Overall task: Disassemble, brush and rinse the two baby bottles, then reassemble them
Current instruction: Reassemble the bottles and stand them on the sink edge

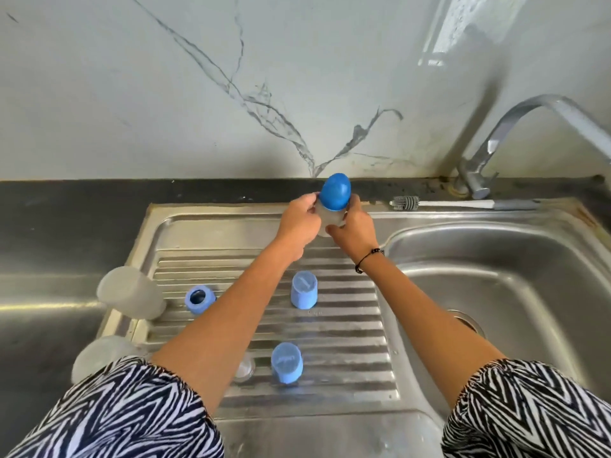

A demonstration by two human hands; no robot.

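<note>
Both hands grip frosted baby bottle (330,217) with dark blue cap (336,190), upper centre: left hand (299,223), right hand (352,231), fingers curled round body

Short sleeves (125,414) in black-and-white zigzag print; bare forearms; a dark beaded bracelet (367,257) on the right wrist.

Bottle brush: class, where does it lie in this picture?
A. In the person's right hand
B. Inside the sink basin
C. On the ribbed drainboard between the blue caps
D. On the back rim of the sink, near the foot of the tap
D: the bottle brush lies flat along the sink's back rim, just in front of the tap, and neither hand touches it.
</note>
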